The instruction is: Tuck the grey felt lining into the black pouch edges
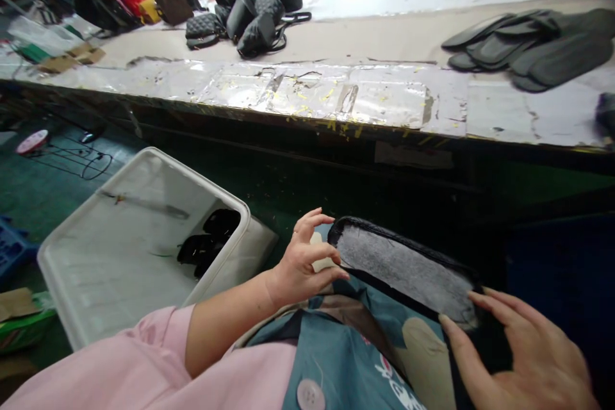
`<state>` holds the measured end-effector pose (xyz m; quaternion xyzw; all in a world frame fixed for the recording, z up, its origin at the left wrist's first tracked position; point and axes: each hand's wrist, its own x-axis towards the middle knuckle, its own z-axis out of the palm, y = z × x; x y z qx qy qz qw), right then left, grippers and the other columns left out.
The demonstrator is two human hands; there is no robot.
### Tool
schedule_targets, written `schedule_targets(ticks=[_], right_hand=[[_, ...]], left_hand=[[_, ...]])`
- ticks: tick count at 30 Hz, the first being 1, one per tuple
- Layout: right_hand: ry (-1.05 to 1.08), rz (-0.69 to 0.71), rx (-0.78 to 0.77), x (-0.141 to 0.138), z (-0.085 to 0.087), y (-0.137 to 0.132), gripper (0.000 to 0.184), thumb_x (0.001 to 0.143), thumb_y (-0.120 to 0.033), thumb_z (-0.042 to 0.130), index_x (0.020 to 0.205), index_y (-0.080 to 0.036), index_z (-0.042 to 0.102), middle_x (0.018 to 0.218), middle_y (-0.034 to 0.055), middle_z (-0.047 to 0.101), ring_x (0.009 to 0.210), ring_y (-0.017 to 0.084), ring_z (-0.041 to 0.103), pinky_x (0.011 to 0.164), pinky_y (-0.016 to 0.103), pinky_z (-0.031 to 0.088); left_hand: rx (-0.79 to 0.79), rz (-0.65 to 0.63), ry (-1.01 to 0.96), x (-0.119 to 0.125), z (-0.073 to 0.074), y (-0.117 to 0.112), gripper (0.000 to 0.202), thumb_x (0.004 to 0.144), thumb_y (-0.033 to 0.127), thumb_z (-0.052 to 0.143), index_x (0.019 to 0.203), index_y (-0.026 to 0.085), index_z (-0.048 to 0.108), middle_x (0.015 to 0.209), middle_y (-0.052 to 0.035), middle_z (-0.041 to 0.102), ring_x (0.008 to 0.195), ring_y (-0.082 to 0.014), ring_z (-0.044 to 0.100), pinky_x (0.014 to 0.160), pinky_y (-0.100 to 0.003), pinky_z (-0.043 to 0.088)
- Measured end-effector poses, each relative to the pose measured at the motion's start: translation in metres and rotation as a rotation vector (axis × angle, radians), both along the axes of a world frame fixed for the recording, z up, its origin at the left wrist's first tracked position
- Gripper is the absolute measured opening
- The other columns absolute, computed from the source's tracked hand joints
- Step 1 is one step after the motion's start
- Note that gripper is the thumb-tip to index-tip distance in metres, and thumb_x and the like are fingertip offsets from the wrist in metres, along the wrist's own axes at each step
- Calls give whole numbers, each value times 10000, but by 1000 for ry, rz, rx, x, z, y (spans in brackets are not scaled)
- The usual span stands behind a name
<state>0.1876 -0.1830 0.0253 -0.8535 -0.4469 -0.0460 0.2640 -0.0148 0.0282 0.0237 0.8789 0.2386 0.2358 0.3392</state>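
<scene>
A long black-rimmed piece with rounded ends and a grey, fuzzy face, perhaps part of a bag, lies over my lap and slants down to the right. At its left end, my left hand grips the rim, with the thumb and a finger close together at the near edge and other fingers curled at the far corner. My right hand has the right end between thumb and fingers. Under it is a teal apron with beige patches. What hangs below the piece is hidden.
A white plastic bin holding several black items stands to my left. Across the front runs a worn worktable, with black bags at left and stacked dark oval pieces at right. A blue crate sits on the floor.
</scene>
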Motion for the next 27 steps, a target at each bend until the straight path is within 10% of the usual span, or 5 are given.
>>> schedule_targets(ticks=[9, 27], right_hand=[[-13, 232, -72, -19, 15, 44, 395, 854, -505, 469, 1062, -204, 620, 1241, 116, 510, 1256, 342, 390, 1014, 543, 340], [32, 33, -189, -27, 8, 49, 662, 810, -451, 568, 1380, -173, 378, 1387, 150, 401, 1348, 352, 229, 1038, 596, 285]], left_hand=[[-144, -3, 42, 10, 2, -4, 86, 749, 173, 647, 693, 151, 586, 1268, -110, 371, 1268, -255, 346, 1078, -419, 315], [-157, 96, 14, 18, -2, -11, 157, 783, 166, 581, 644, 160, 510, 1186, -99, 395, 1191, -234, 398, 1038, -419, 360]])
